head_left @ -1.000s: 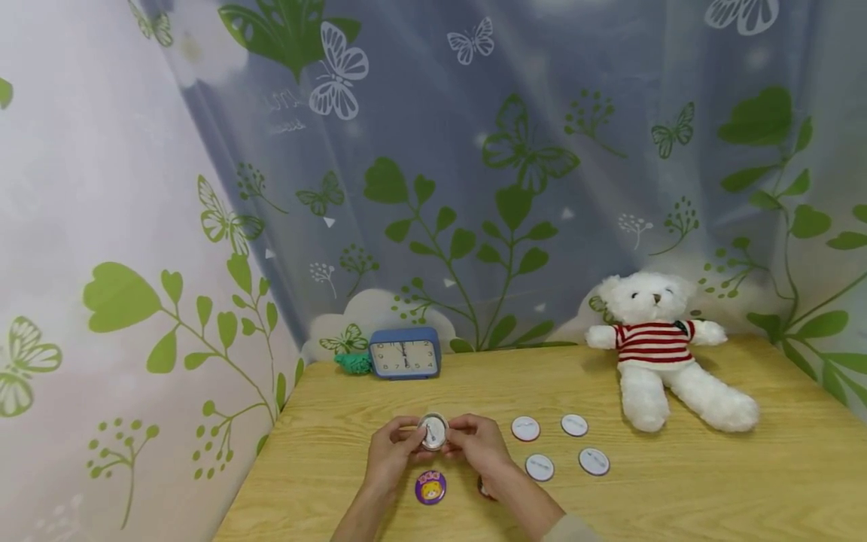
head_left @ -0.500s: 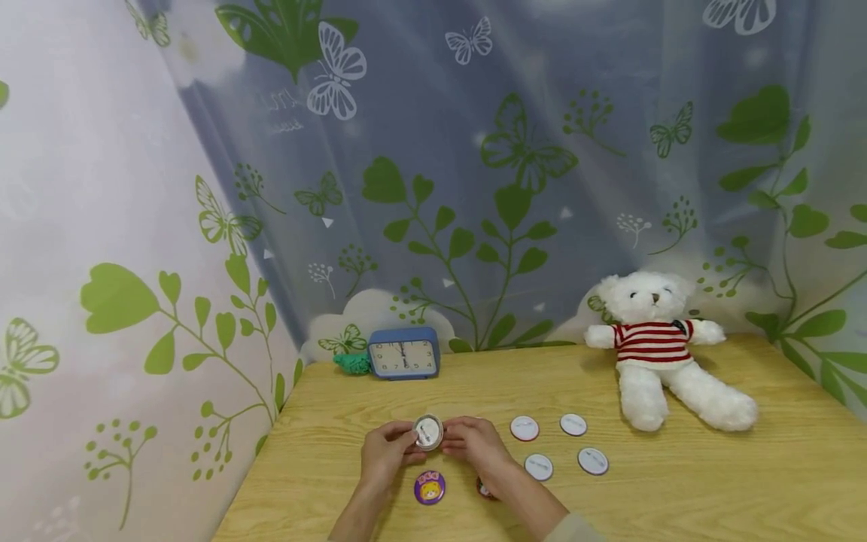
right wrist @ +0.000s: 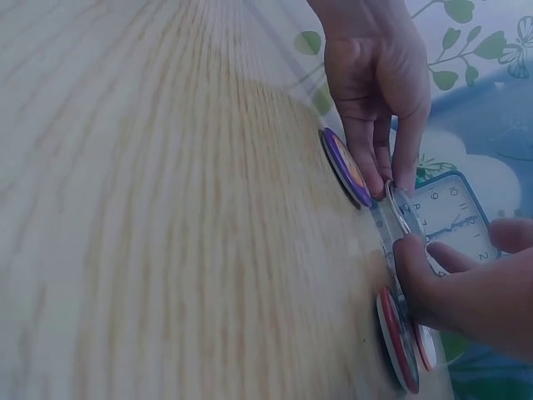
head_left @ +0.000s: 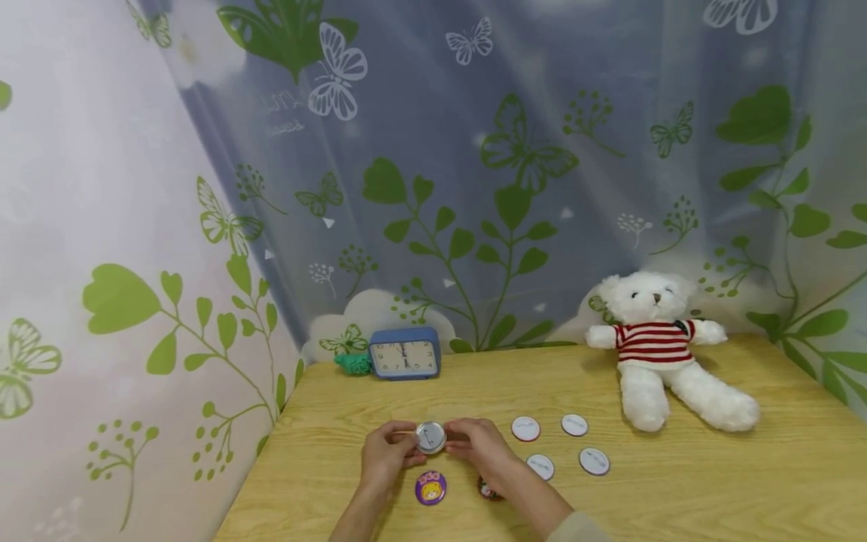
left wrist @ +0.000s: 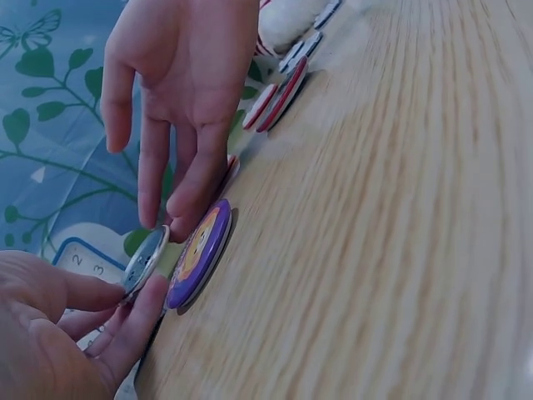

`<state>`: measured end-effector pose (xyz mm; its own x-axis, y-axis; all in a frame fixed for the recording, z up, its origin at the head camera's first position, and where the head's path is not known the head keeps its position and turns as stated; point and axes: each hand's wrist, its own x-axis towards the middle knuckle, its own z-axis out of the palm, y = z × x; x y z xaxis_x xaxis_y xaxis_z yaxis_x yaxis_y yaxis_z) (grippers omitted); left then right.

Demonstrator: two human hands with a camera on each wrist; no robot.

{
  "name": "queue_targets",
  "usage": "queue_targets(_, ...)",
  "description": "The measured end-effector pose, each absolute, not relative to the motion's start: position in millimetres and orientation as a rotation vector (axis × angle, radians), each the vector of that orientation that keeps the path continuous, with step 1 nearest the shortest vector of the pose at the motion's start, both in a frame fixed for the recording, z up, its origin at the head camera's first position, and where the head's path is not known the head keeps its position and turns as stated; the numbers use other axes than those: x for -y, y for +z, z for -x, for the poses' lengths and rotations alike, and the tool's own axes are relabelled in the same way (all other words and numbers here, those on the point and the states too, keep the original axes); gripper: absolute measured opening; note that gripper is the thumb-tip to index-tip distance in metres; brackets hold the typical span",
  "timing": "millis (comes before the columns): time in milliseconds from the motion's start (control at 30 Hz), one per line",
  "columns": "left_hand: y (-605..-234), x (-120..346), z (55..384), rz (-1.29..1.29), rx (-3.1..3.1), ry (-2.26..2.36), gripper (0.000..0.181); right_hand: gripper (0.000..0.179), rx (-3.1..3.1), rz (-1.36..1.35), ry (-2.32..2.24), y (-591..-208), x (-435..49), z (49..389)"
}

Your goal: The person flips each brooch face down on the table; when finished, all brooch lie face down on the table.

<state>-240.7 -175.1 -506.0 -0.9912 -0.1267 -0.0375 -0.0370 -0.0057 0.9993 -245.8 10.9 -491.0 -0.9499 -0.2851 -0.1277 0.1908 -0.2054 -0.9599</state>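
Observation:
In the head view, a round pin-back badge (head_left: 430, 436) is held up between both hands, its silvery back and pin facing me. My left hand (head_left: 386, 453) pinches its left edge between thumb and fingers. At the opposite edge, the thumb and fingertips of my right hand (head_left: 482, 450) close on the rim, as the right wrist view shows with the badge (right wrist: 403, 207) edge-on. Just below lies a purple badge with a yellow bear (head_left: 430, 488), face up. A dark red-edged badge (head_left: 488, 489) is partly hidden under my right wrist.
Several badges lie face down to the right, among them a red-rimmed badge (head_left: 525, 429) and a white-backed badge (head_left: 594, 461). A blue clock (head_left: 405, 354) and a green crumpled thing (head_left: 354, 364) stand at the back of the wooden table (head_left: 325, 421). A white teddy bear (head_left: 653, 346) sits back right.
The held badge shifted slightly left, then a little back right and down, and its tilt changed. Both hands moved slightly with it; more of the dark red-edged badge shows beside my right wrist.

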Motion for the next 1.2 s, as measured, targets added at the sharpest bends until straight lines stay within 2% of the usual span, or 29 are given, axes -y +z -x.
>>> queue_targets(433, -499.9, 173.9, 243.5, -0.214, 2.275, -2.118, 0.027, 0.046, -1.713, 0.092, -2.244, -489.6, -13.2, 245.4)
queue_targets(767, -494.7, 175.7, 242.0, -0.279, 2.302, -2.144, 0.034, 0.052, -1.707, 0.142, -2.215, -489.7, -14.6, 244.7)
queue_targets(1200, -494.4, 175.6, 244.3, -0.266, 2.281, -2.189, 0.034, 0.054, -1.715, 0.171, -2.197, -488.1, -17.9, 244.9)
